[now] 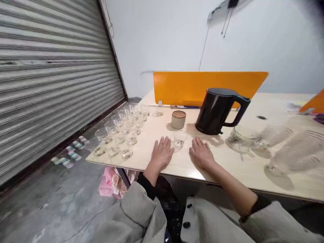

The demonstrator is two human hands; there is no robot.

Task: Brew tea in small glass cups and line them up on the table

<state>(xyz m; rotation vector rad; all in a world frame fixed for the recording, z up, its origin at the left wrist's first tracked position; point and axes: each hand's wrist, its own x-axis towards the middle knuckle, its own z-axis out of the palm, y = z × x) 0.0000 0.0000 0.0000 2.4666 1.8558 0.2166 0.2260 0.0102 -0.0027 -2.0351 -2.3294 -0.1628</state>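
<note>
A clear plastic cup [180, 139] with some dark bits at its bottom stands upright between my two hands. To its left, my left hand [162, 152] rests palm down on the table, fingers stretched out. My right hand [201, 152] lies flat on the other side, also holding nothing. Just behind the cup sits a grey canister [178, 121] with a wooden lid. A black electric kettle [215, 111], handle to the right, stands behind my right hand. Several similar clear cups [126, 141] with dark bits in them crowd the table's left end.
On the right are a ribbed glass bowl [244, 136] and stacks of clear cups [298, 152] lying on their sides. An orange divider [182, 87] crosses the table [152, 162] at the back. A pink bag [108, 182] and small patterned cups [67, 162] are on the floor at left.
</note>
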